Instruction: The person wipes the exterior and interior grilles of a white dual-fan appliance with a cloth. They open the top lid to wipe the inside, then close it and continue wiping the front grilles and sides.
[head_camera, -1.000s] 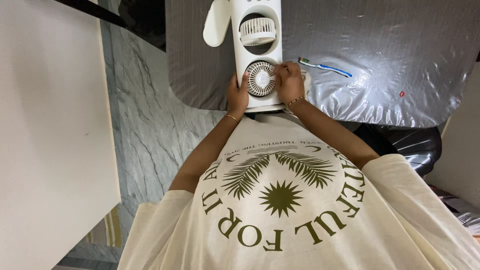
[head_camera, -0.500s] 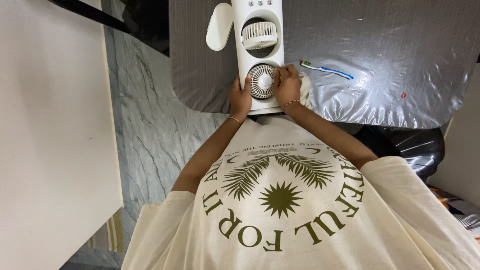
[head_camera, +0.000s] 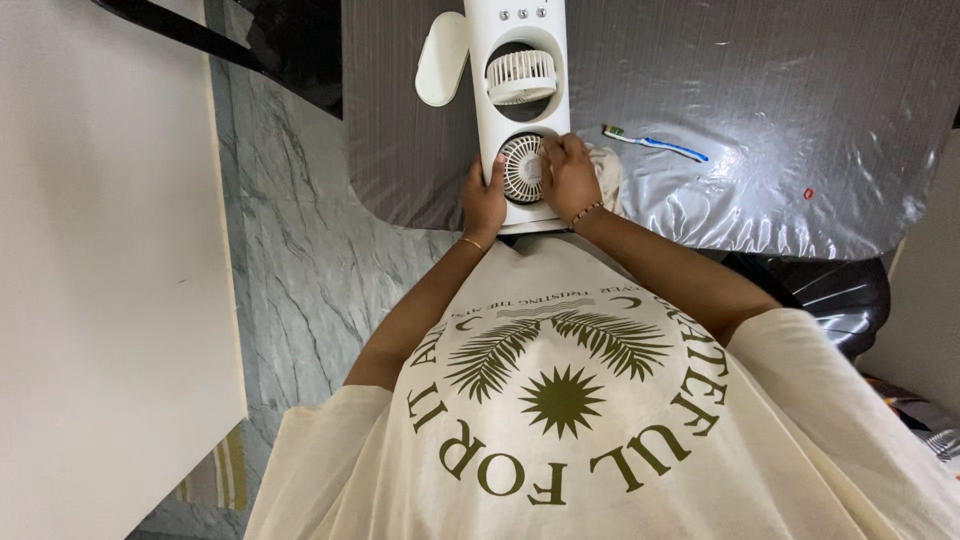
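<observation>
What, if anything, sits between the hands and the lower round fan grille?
Nothing visible. The left hand grips the white fan body beside the lower grille; the right hand rests directly on the grille's right edge.

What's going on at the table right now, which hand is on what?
A white tower fan unit with two round fans lies flat on the plastic-covered table. The left hand steadies its side; the right hand grips the near round grille. A blue-and-white toothbrush and a cloth lie to the right.
</observation>
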